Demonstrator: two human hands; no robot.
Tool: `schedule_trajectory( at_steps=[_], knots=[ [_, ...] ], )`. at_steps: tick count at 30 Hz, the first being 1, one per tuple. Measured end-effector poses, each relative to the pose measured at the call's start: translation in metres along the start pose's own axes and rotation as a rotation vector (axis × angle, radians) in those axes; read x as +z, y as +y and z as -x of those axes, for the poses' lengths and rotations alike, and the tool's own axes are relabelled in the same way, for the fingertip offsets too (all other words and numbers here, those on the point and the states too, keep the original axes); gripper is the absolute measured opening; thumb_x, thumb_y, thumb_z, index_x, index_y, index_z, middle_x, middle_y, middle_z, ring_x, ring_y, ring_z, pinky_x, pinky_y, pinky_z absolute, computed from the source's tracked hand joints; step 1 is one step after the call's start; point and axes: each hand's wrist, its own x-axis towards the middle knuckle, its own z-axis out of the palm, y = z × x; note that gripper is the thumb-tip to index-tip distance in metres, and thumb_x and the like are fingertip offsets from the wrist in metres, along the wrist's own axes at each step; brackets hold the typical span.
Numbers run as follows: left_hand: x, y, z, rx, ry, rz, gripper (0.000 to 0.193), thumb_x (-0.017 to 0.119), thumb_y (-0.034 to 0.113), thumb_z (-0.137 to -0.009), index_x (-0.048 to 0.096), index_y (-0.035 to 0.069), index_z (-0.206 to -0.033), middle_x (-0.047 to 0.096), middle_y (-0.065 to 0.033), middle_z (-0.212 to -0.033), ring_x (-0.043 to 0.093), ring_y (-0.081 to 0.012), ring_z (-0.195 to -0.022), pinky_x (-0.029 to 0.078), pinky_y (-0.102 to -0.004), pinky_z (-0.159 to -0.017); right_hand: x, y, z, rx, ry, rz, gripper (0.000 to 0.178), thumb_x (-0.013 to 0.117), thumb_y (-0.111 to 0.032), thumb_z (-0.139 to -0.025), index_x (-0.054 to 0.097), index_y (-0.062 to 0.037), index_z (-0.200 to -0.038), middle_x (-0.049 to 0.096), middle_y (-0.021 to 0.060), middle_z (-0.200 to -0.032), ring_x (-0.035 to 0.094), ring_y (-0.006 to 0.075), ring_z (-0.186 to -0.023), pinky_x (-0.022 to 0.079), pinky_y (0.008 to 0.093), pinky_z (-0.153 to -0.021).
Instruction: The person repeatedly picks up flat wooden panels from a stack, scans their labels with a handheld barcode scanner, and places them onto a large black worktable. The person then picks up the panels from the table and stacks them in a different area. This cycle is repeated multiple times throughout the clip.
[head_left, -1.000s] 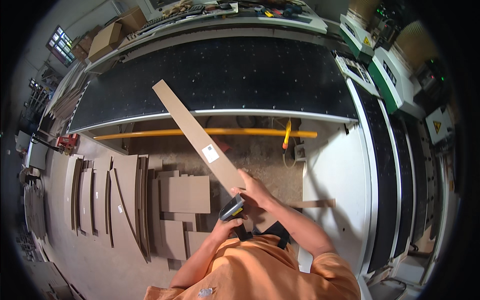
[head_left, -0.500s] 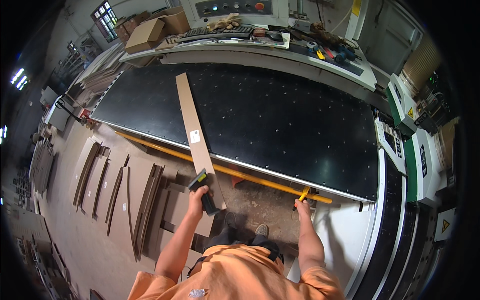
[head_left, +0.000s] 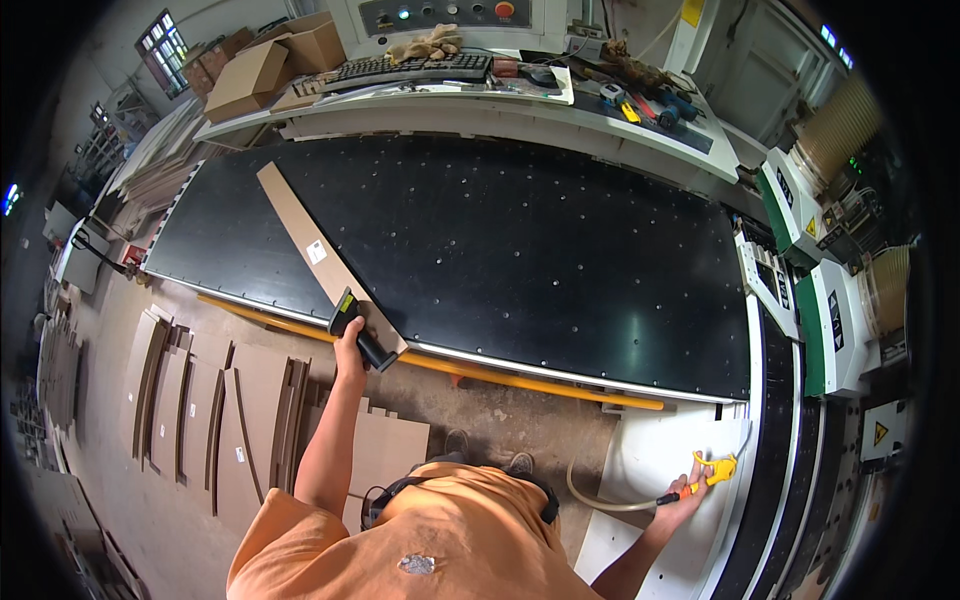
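My left hand (head_left: pixel 350 352) is closed round the grip of a black handheld scanner (head_left: pixel 374 352) with a yellow-green label. The scanner is over the near end of a long narrow brown board (head_left: pixel 290 215), which lies slanted on the black machine table (head_left: pixel 520 250) and carries a white label. Whether hand and board touch I cannot tell. Off to the right, my right hand (head_left: pixel 684 505) grips a yellow air blow gun (head_left: pixel 720 470) above a white panel (head_left: pixel 650 450). A pale hose (head_left: pixel 605 506) runs from the gun and curves to the left.
A yellow rail (head_left: pixel 520 380) runs along the table's front edge. Brown panels (head_left: pixel 200 400) stand in rows on the floor at left. Green-and-white machine housings (head_left: pixel 840 320) flank the right side. Behind the table, a shelf holds a keyboard (head_left: pixel 410 68), gloves (head_left: pixel 428 44) and tools.
The board's near end has gone from overhanging the front to the table's edge, and its far end shifted left. My right hand has moved the blow gun from the rail to over the white panel.
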Motion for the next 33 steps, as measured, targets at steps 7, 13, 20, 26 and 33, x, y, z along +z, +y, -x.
schedule_trajectory(
  at_steps=[7,13,20,26,33],
  knots=[
    [0.008,0.001,0.000,0.062,0.051,0.053,0.037,0.070,0.045,-0.081,0.064,0.009,-0.084,0.060,-0.0006,-0.064,0.050,-0.0109,-0.042,0.031,-0.0260,-0.035,0.076,0.026,0.095,0.542,-0.654,0.612,0.041,0.046,-0.041,-0.105,0.054,-0.0014,-0.111,0.069,0.0146,-0.099,0.041,0.0099,-0.037,0.032,0.0232,-0.033],
    [0.008,0.001,0.003,0.063,0.029,0.116,0.036,0.072,0.043,-0.081,0.067,0.008,-0.088,0.057,0.0008,-0.066,0.049,-0.0100,-0.045,0.031,-0.0267,-0.039,0.144,0.051,0.145,0.735,-1.211,0.588,0.044,0.043,-0.036,-0.108,0.050,0.0011,-0.129,0.065,0.0146,-0.109,0.044,0.0096,-0.045,0.036,0.0225,-0.043],
    [0.013,0.002,0.009,0.209,0.045,0.193,0.038,0.072,0.045,-0.081,0.066,0.008,-0.090,0.059,0.0007,-0.068,0.053,-0.0124,-0.048,0.032,-0.0298,-0.038,0.161,0.056,0.145,0.712,-1.417,0.680,0.059,0.043,-0.049,-0.105,0.051,0.0024,-0.133,0.063,0.0211,-0.113,0.046,0.0110,-0.044,0.036,0.0215,-0.042],
    [0.016,-0.009,-0.003,0.266,0.009,0.274,0.033,0.072,0.030,-0.085,0.068,0.001,-0.099,0.065,-0.0023,-0.082,0.061,-0.0132,-0.069,0.049,-0.0303,-0.063,0.176,0.037,0.167,0.627,-1.403,0.722,0.060,0.044,-0.054,-0.103,0.054,0.0027,-0.122,0.059,0.0159,-0.102,0.046,0.0114,-0.047,0.036,0.0221,-0.044],
    [0.015,-0.006,-0.001,0.217,-0.039,0.324,0.033,0.073,0.025,-0.085,0.068,-0.002,-0.102,0.069,-0.0076,-0.093,0.066,-0.0164,-0.081,0.054,-0.0336,-0.075,0.176,-0.017,0.207,0.664,-0.993,0.815,0.020,0.052,-0.029,-0.104,0.058,-0.0103,-0.102,0.041,-0.0041,-0.072,0.038,0.0075,-0.060,0.030,0.0247,-0.055]
  ],
)
